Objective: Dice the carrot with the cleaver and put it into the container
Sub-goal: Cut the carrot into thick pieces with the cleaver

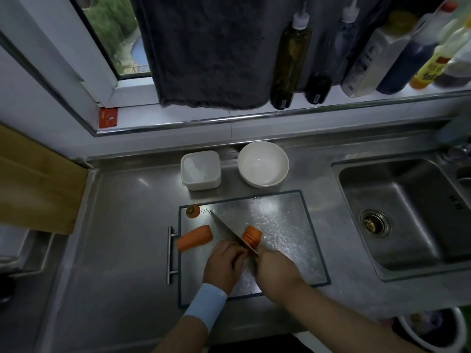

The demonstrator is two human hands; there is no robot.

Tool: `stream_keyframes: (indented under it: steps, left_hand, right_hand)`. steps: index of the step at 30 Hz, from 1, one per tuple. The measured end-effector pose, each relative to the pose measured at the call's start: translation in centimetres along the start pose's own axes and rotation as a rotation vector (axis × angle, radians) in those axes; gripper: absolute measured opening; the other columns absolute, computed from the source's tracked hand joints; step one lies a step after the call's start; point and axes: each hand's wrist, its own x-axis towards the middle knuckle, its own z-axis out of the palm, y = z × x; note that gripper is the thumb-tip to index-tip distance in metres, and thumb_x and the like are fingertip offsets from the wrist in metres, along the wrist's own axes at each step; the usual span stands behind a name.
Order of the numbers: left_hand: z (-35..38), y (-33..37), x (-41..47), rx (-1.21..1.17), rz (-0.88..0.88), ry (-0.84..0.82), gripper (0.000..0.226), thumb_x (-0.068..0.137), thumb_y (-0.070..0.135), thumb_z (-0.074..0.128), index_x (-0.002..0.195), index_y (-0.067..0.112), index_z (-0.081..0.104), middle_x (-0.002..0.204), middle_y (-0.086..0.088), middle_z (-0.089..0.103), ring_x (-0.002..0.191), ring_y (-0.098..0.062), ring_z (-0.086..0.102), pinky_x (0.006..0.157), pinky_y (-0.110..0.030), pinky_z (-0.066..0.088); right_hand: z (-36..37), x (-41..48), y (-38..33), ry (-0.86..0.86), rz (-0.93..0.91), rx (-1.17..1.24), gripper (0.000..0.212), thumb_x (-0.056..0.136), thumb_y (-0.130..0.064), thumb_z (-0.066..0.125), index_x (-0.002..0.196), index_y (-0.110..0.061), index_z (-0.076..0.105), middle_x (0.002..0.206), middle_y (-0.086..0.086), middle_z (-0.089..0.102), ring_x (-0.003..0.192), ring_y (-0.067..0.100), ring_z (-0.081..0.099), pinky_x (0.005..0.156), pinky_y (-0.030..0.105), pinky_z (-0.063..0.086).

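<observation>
The right hand [276,272] grips the handle of the steel cleaver [229,231], its blade slanting across the shiny metal cutting board [285,225] on the steel tabletop [122,225]. The left hand [224,266] curls its fingers on a small orange carrot stub [240,255], mostly hidden, against the blade. A stack of orange carrot slices [252,235] leans on the blade's other side. A long carrot piece [195,238] lies left of the blade. The square white plastic container [201,184] stands beyond the board, beside a round white bowl [262,180].

Head-worn, steeply down, close over counter [127,225]
</observation>
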Motion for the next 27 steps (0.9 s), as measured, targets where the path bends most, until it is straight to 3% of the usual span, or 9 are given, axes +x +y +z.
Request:
stream_keyframes:
  steps: [4, 8, 11, 14, 16, 20, 27]
  left_hand:
    - [0.1, -0.2, -0.1, -0.008, 0.023, 0.007, 0.013, 0.084, 0.016, 0.070, 0.094, 0.024, 0.072, 0.099, 0.009, 0.064, 0.096, -0.004, 0.054, 0.088, -0.002, 0.032]
    - [-0.1, -0.3, -0.2, 0.005, 0.072, 0.010, 0.014, 0.085, 0.014, 0.069, 0.097, 0.020, 0.073, 0.101, 0.006, 0.065, 0.098, -0.006, 0.054, 0.090, -0.008, 0.037]
    - [-0.1, -0.4, -0.5, 0.010, 0.106, 0.022, 0.014, 0.084, 0.011, 0.068, 0.095, 0.017, 0.073, 0.100, 0.003, 0.065, 0.097, -0.011, 0.054, 0.089, -0.018, 0.042]
    - [0.1, -0.4, -0.5, 0.027, 0.063, 0.027, 0.014, 0.083, 0.009, 0.069, 0.094, 0.018, 0.072, 0.097, 0.002, 0.064, 0.093, -0.013, 0.053, 0.084, -0.015, 0.038]
    - [0.1, -0.4, -0.5, 0.026, 0.051, 0.026, 0.013, 0.082, 0.009, 0.070, 0.092, 0.018, 0.071, 0.095, 0.003, 0.064, 0.090, -0.014, 0.053, 0.080, -0.015, 0.037]
    - [-0.2, -0.3, -0.7, 0.031, 0.056, 0.039, 0.012, 0.082, 0.011, 0.070, 0.091, 0.019, 0.071, 0.094, 0.004, 0.064, 0.090, -0.011, 0.054, 0.078, -0.018, 0.042]
    - [-0.2, 0.1, -1.0, 0.033, -0.034, 0.033, 0.011, 0.087, 0.021, 0.067, 0.097, 0.021, 0.072, 0.101, 0.005, 0.065, 0.095, -0.012, 0.058, 0.082, -0.018, 0.041]
  right_hand:
    - [0.5, 0.7, 0.0, 0.031, -0.025, -0.009, 0.028, 0.097, -0.016, 0.044, 0.124, -0.016, 0.054, 0.103, 0.007, 0.068, 0.092, 0.025, 0.066, 0.082, 0.036, 0.054]
    - [0.6, 0.8, 0.2, 0.031, -0.040, -0.036, 0.034, 0.097, -0.016, 0.045, 0.130, -0.013, 0.051, 0.103, 0.010, 0.068, 0.091, 0.028, 0.065, 0.072, 0.032, 0.046]
    - [0.7, -0.1, 0.7, 0.045, -0.030, -0.011, 0.021, 0.096, -0.018, 0.048, 0.117, -0.016, 0.055, 0.095, 0.006, 0.067, 0.083, 0.024, 0.064, 0.063, 0.027, 0.038]
    - [0.8, -1.2, 1.2, 0.052, -0.022, -0.033, 0.003, 0.095, -0.018, 0.047, 0.096, -0.021, 0.048, 0.081, -0.001, 0.058, 0.070, 0.019, 0.057, 0.053, 0.025, 0.033]
    - [0.6, -1.5, 1.2, 0.054, -0.009, -0.037, 0.006, 0.095, -0.017, 0.047, 0.093, -0.023, 0.045, 0.081, -0.001, 0.058, 0.069, 0.019, 0.057, 0.055, 0.026, 0.036]
    - [0.1, -1.9, 0.4, 0.063, 0.002, -0.071, 0.014, 0.094, -0.016, 0.048, 0.108, -0.020, 0.050, 0.090, 0.003, 0.064, 0.072, 0.020, 0.057, 0.061, 0.028, 0.041]
    - [-0.2, -4.5, -0.5, 0.071, -0.007, -0.141, 0.026, 0.089, -0.008, 0.047, 0.113, -0.018, 0.044, 0.096, 0.005, 0.066, 0.083, 0.026, 0.065, 0.065, 0.031, 0.041]
